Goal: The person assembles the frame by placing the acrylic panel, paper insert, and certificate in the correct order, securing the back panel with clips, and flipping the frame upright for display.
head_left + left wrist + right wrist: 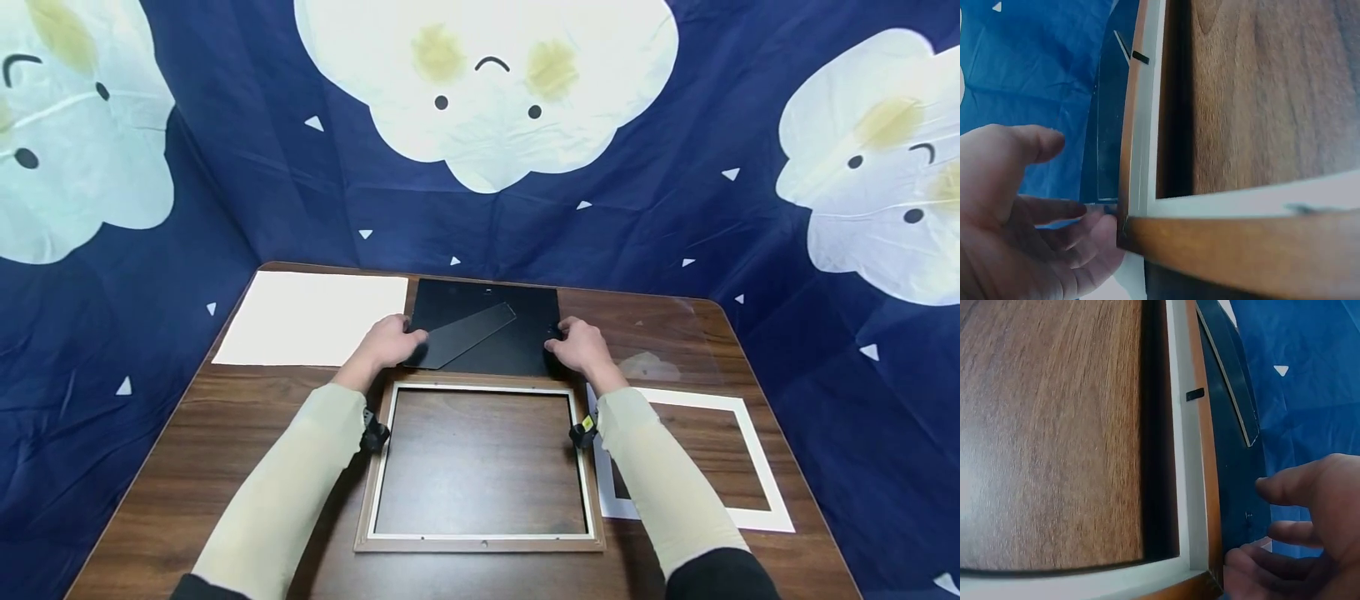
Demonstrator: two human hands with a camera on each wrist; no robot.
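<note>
A black picture-frame backing board (531, 333) lies at the back middle of the table, with its grey easel leg (468, 336) slanting across it. At the board's left edge is my left hand (386, 340), its thumb lifted apart from the fingers (1094, 240), which are right at the board's corner. My right hand (581, 344) is at the opposite edge, its fingertips (1241, 557) close to the board and its thumb spread. Just in front, below both wrists, lies a wooden picture frame (480, 546) with a pale inner lip.
A white sheet (315, 317) lies at the back left of the brown wooden table (172, 467). To the right is a white mat (768, 467) with a rectangular opening, partly under my right forearm. Behind it lies a clear sheet (648, 367). Blue cloth (487, 225) hangs around the table.
</note>
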